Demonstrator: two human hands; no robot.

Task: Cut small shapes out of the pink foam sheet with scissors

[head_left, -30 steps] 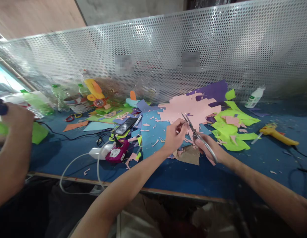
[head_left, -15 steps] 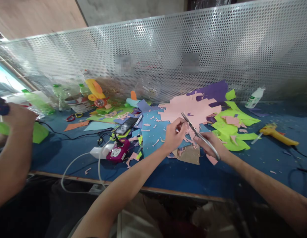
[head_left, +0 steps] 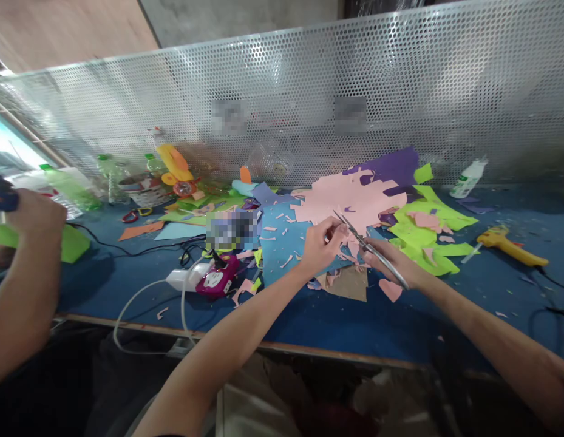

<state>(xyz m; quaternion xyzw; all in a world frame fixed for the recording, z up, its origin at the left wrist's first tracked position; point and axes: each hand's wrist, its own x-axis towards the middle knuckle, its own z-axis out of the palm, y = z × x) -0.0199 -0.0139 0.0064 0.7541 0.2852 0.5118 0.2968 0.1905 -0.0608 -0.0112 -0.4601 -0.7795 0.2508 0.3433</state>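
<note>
My right hand (head_left: 389, 262) is closed around the handles of metal scissors (head_left: 353, 230), whose blades point up and left. My left hand (head_left: 322, 246) is in a pinch close beside the blades. Whatever lies between its fingertips is too small and too hidden to make out. Beneath and beyond both hands lie a large cut-up pink sheet (head_left: 329, 199) and a blue sheet (head_left: 282, 249) strewn with pink scraps. A brown piece (head_left: 349, 285) lies just below the hands, and a rounded pink piece (head_left: 390, 290) sits under the scissor handles.
Lime-green sheets (head_left: 411, 227), a white glue bottle (head_left: 468, 179) and a yellow glue gun (head_left: 512, 247) are on the right. A magenta power adapter (head_left: 217, 279) with cables stands left. At far left, another person's hand (head_left: 38, 212) holds a dark tool. A perforated metal panel (head_left: 300, 79) borders the back.
My right hand and the scissor handles have shifted slightly right, uncovering more of the rounded pink piece. My left hand has stayed nearly in place.
</note>
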